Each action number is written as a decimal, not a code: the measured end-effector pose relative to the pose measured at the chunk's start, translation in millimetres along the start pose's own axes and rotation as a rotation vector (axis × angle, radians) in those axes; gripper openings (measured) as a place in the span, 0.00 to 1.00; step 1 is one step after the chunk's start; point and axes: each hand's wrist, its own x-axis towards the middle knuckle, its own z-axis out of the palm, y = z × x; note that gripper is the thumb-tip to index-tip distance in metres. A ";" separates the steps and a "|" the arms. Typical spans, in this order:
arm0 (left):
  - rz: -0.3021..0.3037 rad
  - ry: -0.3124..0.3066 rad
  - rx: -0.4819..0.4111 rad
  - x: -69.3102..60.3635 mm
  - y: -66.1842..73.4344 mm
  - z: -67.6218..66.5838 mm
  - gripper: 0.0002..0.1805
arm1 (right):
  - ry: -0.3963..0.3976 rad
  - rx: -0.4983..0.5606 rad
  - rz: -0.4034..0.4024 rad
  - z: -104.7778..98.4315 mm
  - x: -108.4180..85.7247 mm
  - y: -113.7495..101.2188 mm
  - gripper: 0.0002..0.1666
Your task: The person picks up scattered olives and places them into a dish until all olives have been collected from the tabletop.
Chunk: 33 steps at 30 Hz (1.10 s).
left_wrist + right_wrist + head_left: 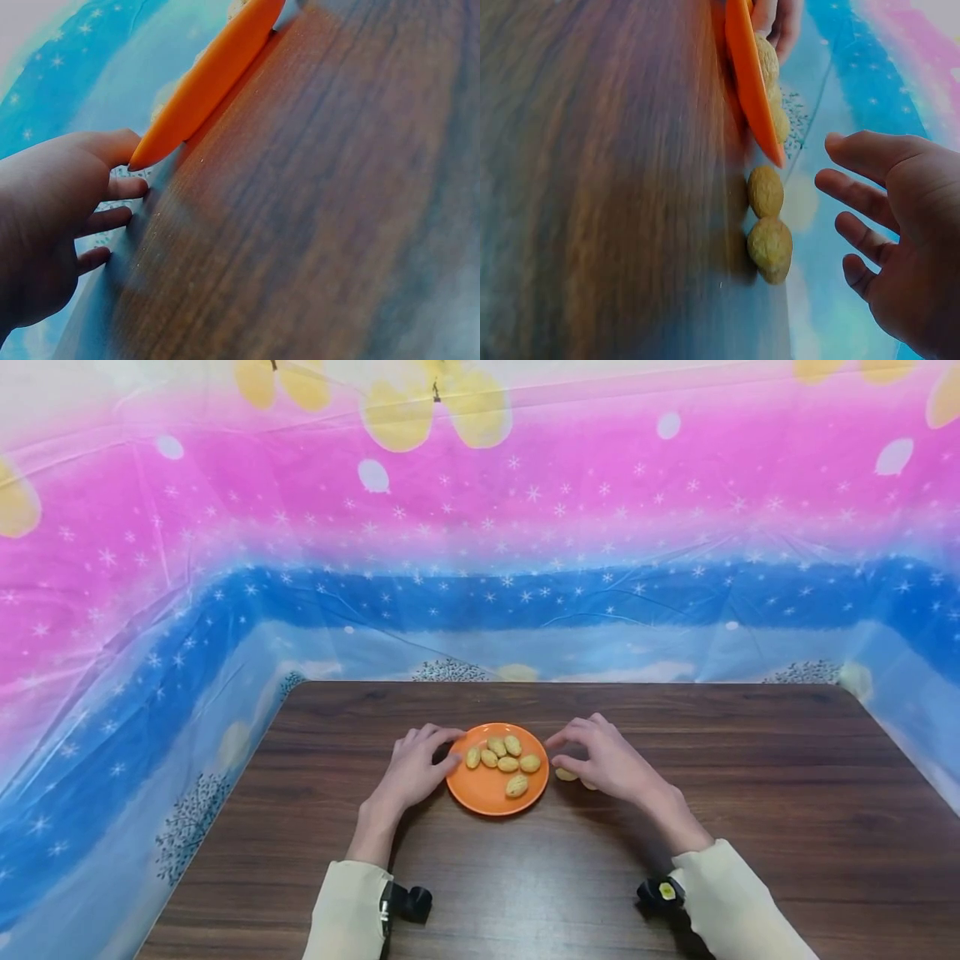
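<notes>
An orange plate [480, 797] lies on the table with several tan, wrinkled oval nuts [517, 786], walnut-like in shape, spread over it. At the plate's left rim is my left hand [411, 768]; in the left wrist view its thumb touches the plate edge [199, 90], and the other fingers stretch out beside it, apart. My right hand [611, 760] hovers just right of the plate with thumb and fingers spread, holding nothing. Under it, more nuts [566, 774] lie on the tabletop, partly hidden in the head view. The right wrist view shows these nuts [769, 246] close together near the plate.
The table [495, 885] has a dark wood-grain top. A pink and blue printed cloth [480, 543] hangs behind it and along its sides. Each wrist carries a small black camera [416, 903] below a pale sleeve [348, 914].
</notes>
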 end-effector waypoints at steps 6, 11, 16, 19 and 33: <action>-0.002 0.002 0.005 0.3 0.4 -0.2 0.21 | 0.012 -0.012 -0.008 -1.9 -7.8 8.7 0.15; -0.004 0.003 0.007 0.5 1.5 -0.1 0.21 | 0.020 -0.019 -0.007 -4.8 -13.9 16.7 0.16; -0.002 0.004 0.007 0.0 1.8 -0.3 0.22 | 0.020 -0.024 0.002 -5.3 -19.7 27.1 0.15; -0.002 0.002 0.005 -0.3 1.3 -0.3 0.22 | 0.018 -0.022 0.008 -5.2 -22.1 31.9 0.15; 0.000 0.002 0.014 1.0 0.5 0.8 0.22 | -0.006 0.002 0.005 -8.6 -28.9 47.4 0.12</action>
